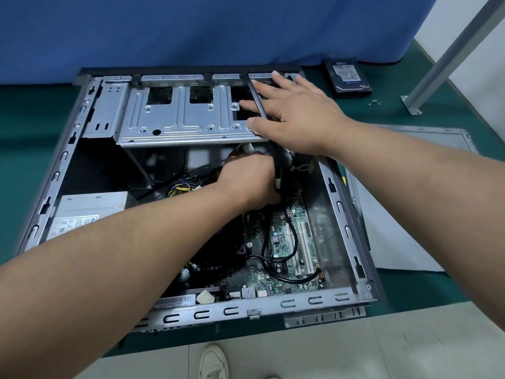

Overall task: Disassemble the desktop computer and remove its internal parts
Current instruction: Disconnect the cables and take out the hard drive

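The open computer case (68, 149) fills the frame's centre on the green mat; right hand (297, 116) lies spread flat on the drive cage (175, 116) upper centre, left hand (251, 179) curls around black cables (278, 165) mid-frame, above the motherboard (289, 247)

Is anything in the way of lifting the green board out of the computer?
Yes. The left hand is down inside the case, over the green board. Black cables loop across the board, and a black fan block sits on it. The metal drive rack, with the right hand resting on it, covers the far end of the case.
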`<state>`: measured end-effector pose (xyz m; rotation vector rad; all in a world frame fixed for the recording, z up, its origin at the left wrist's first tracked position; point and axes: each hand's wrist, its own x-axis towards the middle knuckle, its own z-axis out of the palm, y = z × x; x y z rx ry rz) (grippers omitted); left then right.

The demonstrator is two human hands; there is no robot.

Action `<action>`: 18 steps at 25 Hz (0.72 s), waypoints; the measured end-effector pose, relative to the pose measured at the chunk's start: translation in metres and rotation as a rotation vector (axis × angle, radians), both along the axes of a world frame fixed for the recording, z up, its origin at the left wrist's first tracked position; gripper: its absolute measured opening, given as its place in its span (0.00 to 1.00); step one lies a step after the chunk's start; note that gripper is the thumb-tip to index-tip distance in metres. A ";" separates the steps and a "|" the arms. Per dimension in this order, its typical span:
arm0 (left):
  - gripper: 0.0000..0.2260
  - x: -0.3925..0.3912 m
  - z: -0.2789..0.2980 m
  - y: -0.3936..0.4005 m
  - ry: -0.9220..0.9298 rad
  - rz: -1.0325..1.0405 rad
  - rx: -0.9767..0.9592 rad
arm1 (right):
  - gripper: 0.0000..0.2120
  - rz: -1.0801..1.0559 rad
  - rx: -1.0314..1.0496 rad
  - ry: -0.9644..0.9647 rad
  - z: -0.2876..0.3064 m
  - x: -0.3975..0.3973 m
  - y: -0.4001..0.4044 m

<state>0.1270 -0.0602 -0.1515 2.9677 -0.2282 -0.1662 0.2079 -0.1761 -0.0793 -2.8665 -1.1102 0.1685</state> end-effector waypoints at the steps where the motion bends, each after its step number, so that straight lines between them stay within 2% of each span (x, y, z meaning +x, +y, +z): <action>1: 0.18 0.000 0.002 0.001 0.016 0.008 -0.043 | 0.25 0.002 -0.001 0.001 0.000 0.000 0.000; 4: 0.12 -0.004 0.007 0.002 0.065 -0.024 -0.143 | 0.26 0.001 0.003 -0.007 -0.003 0.002 0.000; 10: 0.11 -0.015 0.007 0.010 0.127 -0.074 -0.220 | 0.28 0.002 0.057 -0.044 -0.005 0.000 -0.001; 13: 0.10 -0.023 0.015 0.020 0.163 -0.111 -0.230 | 0.25 -0.022 0.155 -0.060 -0.001 -0.003 -0.002; 18: 0.09 -0.043 0.031 0.032 0.026 -0.189 -0.215 | 0.29 0.026 0.112 -0.035 0.008 -0.008 -0.002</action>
